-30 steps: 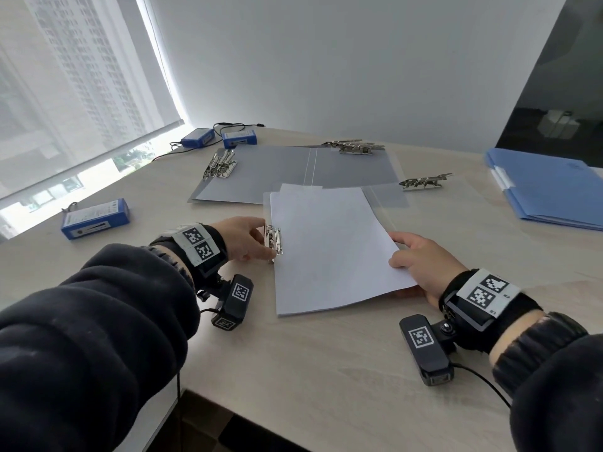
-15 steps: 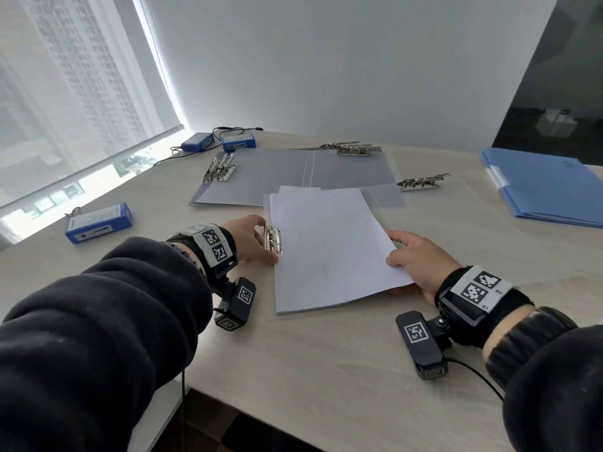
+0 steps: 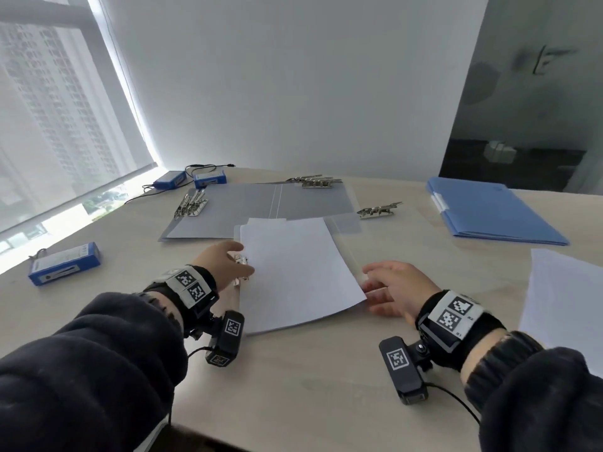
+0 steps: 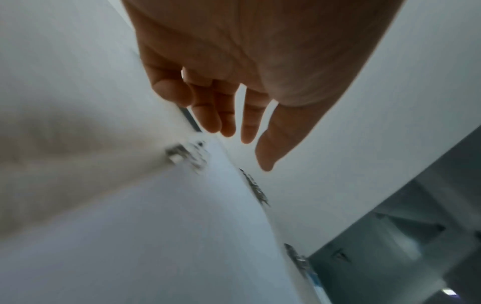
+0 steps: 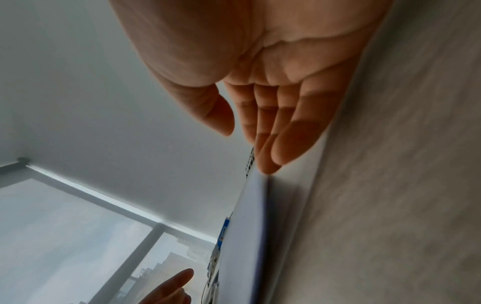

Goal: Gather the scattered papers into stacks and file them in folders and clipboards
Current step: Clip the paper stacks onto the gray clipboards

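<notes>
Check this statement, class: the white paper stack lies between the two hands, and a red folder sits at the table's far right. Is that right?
One detail is wrong: the folder at the table's far right is blue, not red, as the head view shows. The rest stands: the white paper stack lies between the left hand and the right hand.

Three blue boxes lie on the table point(image 3: 293, 386). One blue box point(image 3: 64, 263) sits well to the left of the left grip, near the window side. Two more blue boxes point(image 3: 169, 179) point(image 3: 209, 178) rest far beyond that grip at the table's back edge, a black cable point(image 3: 208, 166) looping beside them. A window with a lowered roller blind point(image 3: 58, 125) fills the left, towers showing through it. A plain white wall point(image 3: 293, 86) stands behind, a dark glass panel point(image 3: 535, 93) far right.
</notes>
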A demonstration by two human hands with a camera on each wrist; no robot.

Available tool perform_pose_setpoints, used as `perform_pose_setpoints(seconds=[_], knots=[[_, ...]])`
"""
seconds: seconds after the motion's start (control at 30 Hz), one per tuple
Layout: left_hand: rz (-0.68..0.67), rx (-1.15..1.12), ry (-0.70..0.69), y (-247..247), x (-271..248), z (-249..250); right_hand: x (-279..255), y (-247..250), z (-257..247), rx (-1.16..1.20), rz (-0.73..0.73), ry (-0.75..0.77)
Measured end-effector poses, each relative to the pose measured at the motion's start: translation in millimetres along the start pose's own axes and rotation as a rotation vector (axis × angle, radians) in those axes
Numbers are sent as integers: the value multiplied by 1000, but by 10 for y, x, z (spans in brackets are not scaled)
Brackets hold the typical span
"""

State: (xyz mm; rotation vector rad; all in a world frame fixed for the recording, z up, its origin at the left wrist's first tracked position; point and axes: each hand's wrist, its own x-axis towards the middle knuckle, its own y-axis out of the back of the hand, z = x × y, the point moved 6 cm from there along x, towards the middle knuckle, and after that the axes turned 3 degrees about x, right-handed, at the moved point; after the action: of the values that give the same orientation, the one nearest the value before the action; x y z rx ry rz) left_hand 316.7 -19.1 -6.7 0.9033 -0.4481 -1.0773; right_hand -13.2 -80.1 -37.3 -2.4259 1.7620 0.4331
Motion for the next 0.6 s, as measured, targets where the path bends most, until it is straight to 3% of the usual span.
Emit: perform_pose_setpoints(seconds=[0.1, 0.23, 0.4, 0.6], knots=[[22, -177, -120, -114, -236, 472, -154, 319, -58, 5, 82, 40], [-72, -348, -272, -543, -687, 1283, -423, 723, -108, 1, 173, 72], [-226, -271, -458, -1263, -1102, 2135, -847, 1478, -32, -52, 362, 113], [-461, -98, -583, -1932, -1356, 2924, -1538, 2699, 166, -26, 711, 82]])
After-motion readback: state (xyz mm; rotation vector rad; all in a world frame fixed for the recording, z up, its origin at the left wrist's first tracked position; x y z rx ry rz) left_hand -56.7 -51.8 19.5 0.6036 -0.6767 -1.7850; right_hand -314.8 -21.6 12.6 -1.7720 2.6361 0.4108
